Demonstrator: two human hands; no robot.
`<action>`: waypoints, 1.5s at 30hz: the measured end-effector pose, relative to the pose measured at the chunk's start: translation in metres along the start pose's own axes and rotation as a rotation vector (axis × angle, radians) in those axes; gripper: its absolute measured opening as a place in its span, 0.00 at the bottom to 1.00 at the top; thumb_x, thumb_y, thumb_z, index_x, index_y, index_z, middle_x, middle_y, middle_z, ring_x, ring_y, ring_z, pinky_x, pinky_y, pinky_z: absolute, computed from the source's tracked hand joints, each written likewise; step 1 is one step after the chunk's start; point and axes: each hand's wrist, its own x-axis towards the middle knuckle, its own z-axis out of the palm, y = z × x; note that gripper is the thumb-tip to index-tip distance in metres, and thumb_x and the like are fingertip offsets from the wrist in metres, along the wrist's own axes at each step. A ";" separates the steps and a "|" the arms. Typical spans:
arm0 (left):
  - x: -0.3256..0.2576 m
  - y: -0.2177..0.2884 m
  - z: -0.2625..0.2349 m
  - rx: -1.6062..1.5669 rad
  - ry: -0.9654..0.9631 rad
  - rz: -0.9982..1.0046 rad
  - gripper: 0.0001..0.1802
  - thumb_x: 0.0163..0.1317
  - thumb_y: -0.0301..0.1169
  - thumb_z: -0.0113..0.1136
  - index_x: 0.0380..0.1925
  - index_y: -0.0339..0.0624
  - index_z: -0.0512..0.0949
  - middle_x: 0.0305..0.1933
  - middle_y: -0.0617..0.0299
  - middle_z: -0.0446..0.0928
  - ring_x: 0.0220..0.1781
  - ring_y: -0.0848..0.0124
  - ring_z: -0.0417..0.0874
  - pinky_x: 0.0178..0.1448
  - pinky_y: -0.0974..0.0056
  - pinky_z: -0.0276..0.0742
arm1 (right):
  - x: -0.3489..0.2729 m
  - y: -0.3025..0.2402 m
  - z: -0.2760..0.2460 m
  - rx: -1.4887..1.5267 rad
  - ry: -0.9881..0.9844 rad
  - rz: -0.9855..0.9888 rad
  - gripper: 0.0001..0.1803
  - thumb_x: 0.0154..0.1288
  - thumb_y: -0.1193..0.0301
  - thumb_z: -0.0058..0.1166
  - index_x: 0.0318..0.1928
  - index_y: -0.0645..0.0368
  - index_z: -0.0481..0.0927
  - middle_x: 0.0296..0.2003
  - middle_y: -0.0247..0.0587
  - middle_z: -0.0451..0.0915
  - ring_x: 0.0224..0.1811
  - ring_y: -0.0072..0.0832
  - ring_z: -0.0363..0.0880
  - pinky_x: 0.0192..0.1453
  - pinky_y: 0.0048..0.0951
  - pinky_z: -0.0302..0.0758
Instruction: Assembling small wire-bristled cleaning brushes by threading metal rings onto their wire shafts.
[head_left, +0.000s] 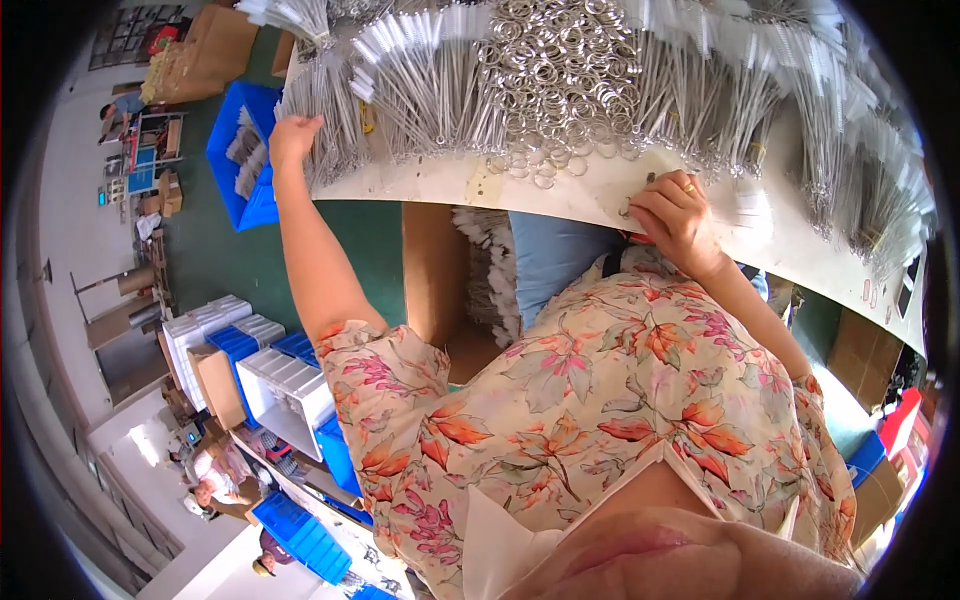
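Metal rings (560,70) uncounted; left hand (292,138) grip on brushes (330,120), right hand (675,215) grip unclear.

One head-worn fisheye looks steeply down past the wearer's chest onto the near white table (420,180).

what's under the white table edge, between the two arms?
Under the white table: an open brown cardboard box holding white-tipped brushes, beside blue fabric. The box's bottom and the floor there are hidden by the floral blouse.
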 end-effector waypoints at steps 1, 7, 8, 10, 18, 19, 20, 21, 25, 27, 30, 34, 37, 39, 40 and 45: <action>0.006 0.004 0.005 0.089 -0.053 0.044 0.19 0.51 0.46 0.60 0.33 0.42 0.82 0.36 0.52 0.81 0.42 0.56 0.81 0.46 0.58 0.74 | 0.000 0.002 -0.002 -0.004 -0.002 0.004 0.07 0.48 0.75 0.60 0.30 0.56 0.78 0.28 0.32 0.74 0.35 0.31 0.72 0.41 0.32 0.68; 0.035 -0.012 0.017 0.245 -0.125 0.167 0.17 0.53 0.45 0.55 0.33 0.45 0.80 0.37 0.50 0.79 0.42 0.50 0.78 0.44 0.53 0.74 | 0.011 0.004 -0.027 0.021 0.074 0.069 0.05 0.51 0.76 0.59 0.31 0.58 0.78 0.28 0.36 0.75 0.33 0.34 0.73 0.39 0.33 0.70; 0.032 -0.004 0.012 0.312 -0.101 0.232 0.17 0.52 0.45 0.55 0.30 0.44 0.81 0.35 0.50 0.79 0.40 0.49 0.79 0.42 0.52 0.74 | 0.012 0.009 -0.037 0.051 0.118 0.104 0.05 0.52 0.76 0.58 0.31 0.58 0.78 0.28 0.38 0.75 0.31 0.35 0.74 0.37 0.33 0.71; 0.029 -0.017 0.006 0.065 -0.123 0.143 0.14 0.50 0.39 0.56 0.28 0.42 0.82 0.27 0.51 0.80 0.30 0.57 0.82 0.37 0.57 0.75 | 0.021 0.026 -0.049 0.086 0.173 0.259 0.05 0.55 0.75 0.56 0.33 0.59 0.77 0.29 0.42 0.76 0.28 0.38 0.76 0.34 0.35 0.73; 0.006 0.021 -0.016 -0.036 0.145 0.147 0.08 0.49 0.32 0.60 0.27 0.39 0.81 0.23 0.59 0.80 0.29 0.68 0.82 0.33 0.64 0.75 | 0.079 0.095 -0.076 -0.216 0.070 0.552 0.13 0.56 0.60 0.54 0.33 0.57 0.80 0.28 0.46 0.80 0.33 0.40 0.81 0.37 0.37 0.77; 0.005 0.022 -0.014 -0.093 0.368 0.262 0.08 0.51 0.32 0.60 0.27 0.38 0.80 0.24 0.60 0.80 0.30 0.69 0.81 0.34 0.65 0.75 | 0.087 0.096 -0.070 -0.306 -0.024 0.613 0.14 0.56 0.58 0.54 0.33 0.55 0.80 0.28 0.44 0.80 0.32 0.40 0.81 0.37 0.37 0.77; 0.003 0.047 -0.008 -0.123 0.358 0.296 0.08 0.51 0.32 0.60 0.27 0.38 0.80 0.24 0.60 0.80 0.30 0.69 0.81 0.34 0.65 0.75 | 0.086 0.103 -0.064 -0.412 -0.112 0.702 0.15 0.56 0.56 0.53 0.33 0.53 0.81 0.28 0.41 0.81 0.31 0.39 0.81 0.37 0.38 0.77; -0.007 0.071 -0.009 -0.450 0.477 0.262 0.10 0.54 0.35 0.59 0.27 0.38 0.79 0.24 0.59 0.79 0.30 0.67 0.80 0.35 0.64 0.74 | 0.087 0.107 -0.056 -0.514 -0.124 0.740 0.15 0.53 0.55 0.53 0.32 0.51 0.81 0.28 0.40 0.81 0.32 0.38 0.81 0.38 0.38 0.77; -0.025 0.119 0.001 -0.246 0.141 0.349 0.18 0.59 0.43 0.55 0.25 0.38 0.78 0.24 0.54 0.78 0.28 0.57 0.77 0.36 0.60 0.71 | 0.085 0.097 -0.064 -0.028 0.219 0.664 0.12 0.56 0.62 0.51 0.34 0.56 0.78 0.30 0.42 0.81 0.33 0.39 0.81 0.40 0.41 0.77; -0.026 0.123 0.032 -0.095 0.051 0.436 0.20 0.59 0.44 0.54 0.22 0.37 0.78 0.22 0.52 0.77 0.26 0.55 0.76 0.35 0.58 0.70 | 0.087 0.082 -0.084 0.385 0.519 0.615 0.11 0.62 0.66 0.49 0.39 0.60 0.74 0.28 0.42 0.81 0.32 0.32 0.81 0.37 0.35 0.77; -0.024 0.126 0.043 -0.154 0.035 0.464 0.19 0.59 0.42 0.55 0.22 0.36 0.77 0.21 0.54 0.77 0.24 0.60 0.76 0.34 0.59 0.70 | 0.069 0.085 -0.139 0.443 0.793 0.541 0.10 0.66 0.67 0.46 0.42 0.60 0.71 0.27 0.39 0.80 0.28 0.27 0.80 0.33 0.28 0.76; -0.030 0.126 0.039 -0.378 -0.027 0.406 0.17 0.59 0.38 0.58 0.21 0.33 0.76 0.20 0.56 0.78 0.23 0.66 0.76 0.33 0.61 0.70 | -0.007 0.120 -0.188 -0.605 0.488 0.654 0.15 0.58 0.59 0.56 0.39 0.56 0.79 0.23 0.39 0.73 0.24 0.30 0.74 0.31 0.34 0.71; -0.028 0.129 0.035 -0.311 -0.115 0.253 0.17 0.59 0.38 0.58 0.21 0.33 0.75 0.20 0.57 0.78 0.22 0.66 0.75 0.33 0.60 0.70 | -0.042 0.150 -0.177 -0.492 0.382 0.796 0.15 0.55 0.58 0.57 0.35 0.56 0.80 0.24 0.41 0.78 0.27 0.38 0.77 0.34 0.37 0.72; -0.028 0.126 0.033 -0.300 -0.097 0.290 0.17 0.59 0.38 0.57 0.20 0.33 0.75 0.20 0.57 0.78 0.23 0.66 0.75 0.33 0.60 0.70 | -0.044 0.151 -0.178 -0.336 0.353 0.885 0.13 0.55 0.60 0.57 0.31 0.56 0.81 0.26 0.42 0.80 0.31 0.40 0.79 0.37 0.37 0.74; -0.028 0.127 0.033 -0.297 -0.066 0.302 0.18 0.60 0.38 0.57 0.20 0.33 0.74 0.20 0.57 0.78 0.23 0.66 0.75 0.33 0.60 0.69 | -0.038 0.147 -0.179 -0.380 0.326 0.909 0.12 0.54 0.60 0.57 0.31 0.56 0.81 0.26 0.41 0.80 0.30 0.40 0.78 0.37 0.36 0.74; -0.041 0.152 0.013 -0.149 0.026 0.363 0.17 0.61 0.37 0.55 0.24 0.33 0.75 0.21 0.57 0.78 0.25 0.66 0.76 0.34 0.60 0.70 | -0.046 0.128 -0.218 -0.314 0.580 0.680 0.10 0.57 0.64 0.57 0.32 0.58 0.80 0.24 0.41 0.77 0.27 0.29 0.77 0.35 0.32 0.74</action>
